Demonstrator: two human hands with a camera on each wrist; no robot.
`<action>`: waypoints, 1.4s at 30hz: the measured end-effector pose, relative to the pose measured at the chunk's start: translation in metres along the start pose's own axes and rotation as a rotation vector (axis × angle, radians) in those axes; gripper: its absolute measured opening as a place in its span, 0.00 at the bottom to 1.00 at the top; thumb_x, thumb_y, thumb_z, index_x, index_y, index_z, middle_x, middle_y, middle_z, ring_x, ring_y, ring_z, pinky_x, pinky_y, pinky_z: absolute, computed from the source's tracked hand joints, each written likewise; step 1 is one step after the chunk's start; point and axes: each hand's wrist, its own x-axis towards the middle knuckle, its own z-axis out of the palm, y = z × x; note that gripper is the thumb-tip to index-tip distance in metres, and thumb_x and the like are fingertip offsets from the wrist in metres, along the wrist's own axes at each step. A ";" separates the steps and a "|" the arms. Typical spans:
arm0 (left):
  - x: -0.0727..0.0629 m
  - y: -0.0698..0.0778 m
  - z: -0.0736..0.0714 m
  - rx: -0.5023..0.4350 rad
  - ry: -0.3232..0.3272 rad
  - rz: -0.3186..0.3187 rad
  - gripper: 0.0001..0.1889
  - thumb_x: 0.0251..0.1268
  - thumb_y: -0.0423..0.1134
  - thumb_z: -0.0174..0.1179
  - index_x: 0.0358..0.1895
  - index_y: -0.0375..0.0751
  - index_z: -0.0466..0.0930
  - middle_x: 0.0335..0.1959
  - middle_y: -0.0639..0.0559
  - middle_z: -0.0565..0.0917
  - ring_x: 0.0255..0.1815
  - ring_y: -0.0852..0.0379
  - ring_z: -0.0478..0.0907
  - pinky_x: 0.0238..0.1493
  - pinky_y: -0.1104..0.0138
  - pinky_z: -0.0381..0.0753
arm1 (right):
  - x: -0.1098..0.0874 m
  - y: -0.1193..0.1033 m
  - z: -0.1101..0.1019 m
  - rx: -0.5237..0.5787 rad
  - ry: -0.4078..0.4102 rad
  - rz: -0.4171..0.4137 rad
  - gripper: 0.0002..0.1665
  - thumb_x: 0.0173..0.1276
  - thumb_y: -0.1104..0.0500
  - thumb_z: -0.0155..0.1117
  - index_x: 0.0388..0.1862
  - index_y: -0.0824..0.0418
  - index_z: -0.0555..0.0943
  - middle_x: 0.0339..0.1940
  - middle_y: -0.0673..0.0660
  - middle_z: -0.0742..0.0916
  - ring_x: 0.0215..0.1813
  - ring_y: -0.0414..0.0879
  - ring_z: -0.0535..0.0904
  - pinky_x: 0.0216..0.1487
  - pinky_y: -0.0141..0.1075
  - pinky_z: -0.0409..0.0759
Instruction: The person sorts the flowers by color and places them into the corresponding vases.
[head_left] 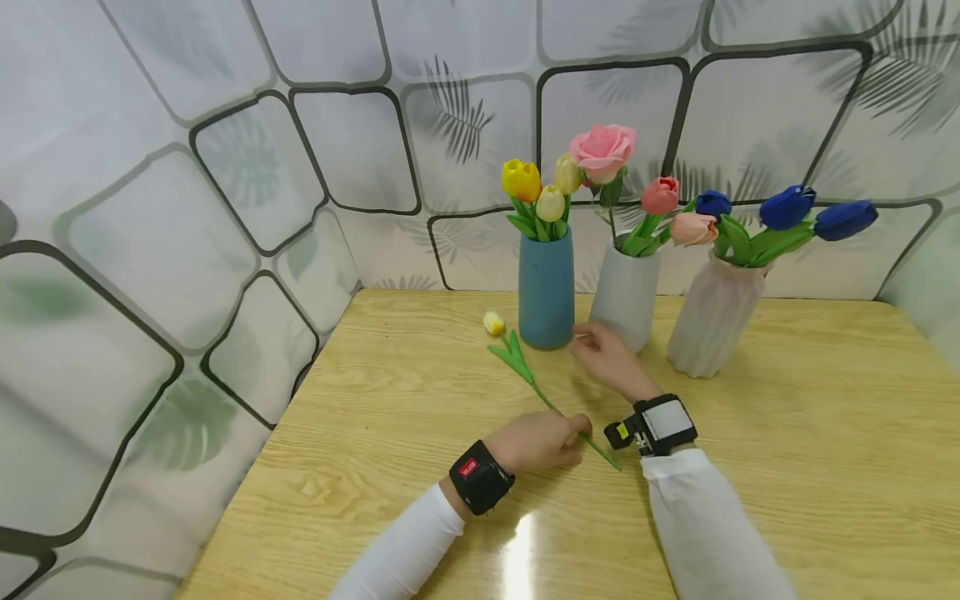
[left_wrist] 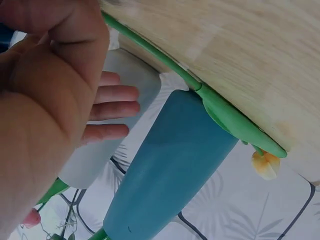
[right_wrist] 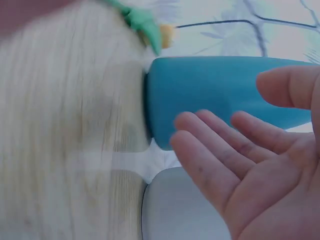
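My left hand (head_left: 540,442) pinches the green stem of a white-and-yellow artificial tulip (head_left: 517,360) low over the wooden table. The bloom points away toward the back, left of a blue vase (head_left: 546,292), and the stem's tail pokes out past my fingers. In the left wrist view the tulip's leaf (left_wrist: 235,117) overlaps the blue vase's base. My right hand (head_left: 609,360) is beside the lower part of the blue vase, in front of a pale grey vase (head_left: 628,283). The right wrist view shows its palm and spread fingers (right_wrist: 210,160) holding nothing.
Yellow and cream tulips (head_left: 550,202) stand in the blue vase. The grey vase bears a pink rose (head_left: 603,152) and pink tulips. To its right is a ribbed pale-pink vase (head_left: 716,321) with blue tulips (head_left: 787,207). A patterned cloth wall (head_left: 480,250) borders the table's back.
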 end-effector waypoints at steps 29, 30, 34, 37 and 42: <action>-0.001 -0.011 0.016 0.002 0.172 0.053 0.04 0.71 0.42 0.61 0.42 0.49 0.77 0.34 0.62 0.84 0.31 0.73 0.77 0.32 0.81 0.72 | -0.027 -0.003 -0.007 0.008 -0.028 -0.035 0.24 0.79 0.60 0.52 0.66 0.73 0.71 0.53 0.70 0.84 0.50 0.57 0.83 0.49 0.46 0.80; -0.001 -0.011 0.016 0.020 0.177 0.061 0.03 0.72 0.42 0.61 0.42 0.49 0.77 0.32 0.63 0.83 0.30 0.73 0.76 0.32 0.81 0.71 | -0.027 -0.003 -0.007 0.003 -0.026 -0.031 0.23 0.79 0.60 0.51 0.66 0.73 0.71 0.53 0.69 0.84 0.50 0.57 0.83 0.49 0.46 0.80; 0.000 -0.009 0.017 0.119 0.200 0.083 0.04 0.74 0.44 0.56 0.40 0.51 0.76 0.30 0.63 0.82 0.28 0.72 0.76 0.29 0.80 0.71 | -0.027 -0.004 -0.008 -0.006 -0.020 -0.029 0.23 0.78 0.60 0.52 0.66 0.72 0.72 0.53 0.69 0.84 0.49 0.56 0.83 0.48 0.45 0.80; -0.001 -0.007 0.016 0.185 0.215 0.087 0.06 0.75 0.47 0.53 0.42 0.52 0.75 0.29 0.62 0.84 0.27 0.69 0.79 0.26 0.78 0.73 | -0.028 -0.004 -0.008 -0.001 -0.025 -0.027 0.24 0.78 0.60 0.52 0.66 0.72 0.72 0.53 0.69 0.84 0.50 0.56 0.83 0.48 0.45 0.81; -0.003 -0.005 0.014 0.111 0.249 0.083 0.05 0.76 0.46 0.53 0.42 0.50 0.74 0.24 0.63 0.79 0.20 0.70 0.72 0.21 0.78 0.67 | -0.029 -0.004 -0.010 0.007 -0.028 -0.024 0.23 0.79 0.59 0.52 0.66 0.72 0.72 0.54 0.70 0.83 0.51 0.59 0.82 0.48 0.45 0.81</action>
